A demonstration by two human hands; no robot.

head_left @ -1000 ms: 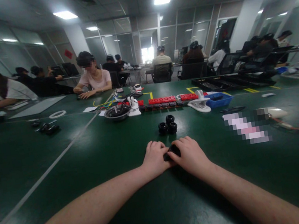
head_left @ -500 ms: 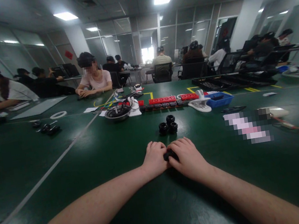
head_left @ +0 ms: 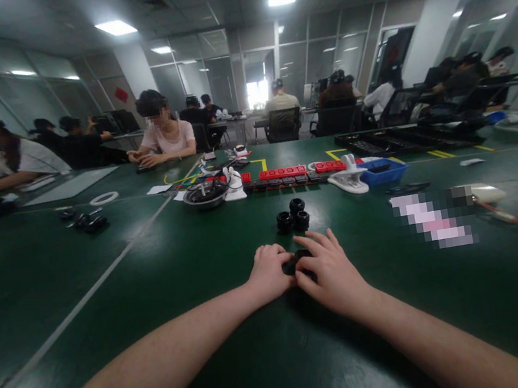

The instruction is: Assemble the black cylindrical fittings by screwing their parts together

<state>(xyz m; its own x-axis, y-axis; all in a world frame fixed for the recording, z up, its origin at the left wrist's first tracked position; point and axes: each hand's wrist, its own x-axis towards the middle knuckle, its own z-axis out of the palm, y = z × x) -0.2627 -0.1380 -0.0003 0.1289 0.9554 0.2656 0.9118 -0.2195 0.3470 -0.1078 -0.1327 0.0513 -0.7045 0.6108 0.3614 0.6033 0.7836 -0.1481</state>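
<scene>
On the green table (head_left: 208,372), my left hand (head_left: 271,272) is closed round the left side of a black part (head_left: 290,265). My right hand (head_left: 330,269) grips the same part from the right with thumb and index finger, its other fingers spread forward. The two hands almost meet, and much of the part is hidden between them. Just beyond them, three round black pieces (head_left: 300,219) stand close together.
Behind the pieces lie red power strips (head_left: 282,172), a metal bowl of cables (head_left: 204,194), a white clamp (head_left: 349,176) and a blue bin (head_left: 383,171). Black parts (head_left: 87,221) lie at the left. A person (head_left: 163,130) sits across the table.
The fingers of my right hand have lifted and spread, showing more of the black part. My left hand has barely moved.
</scene>
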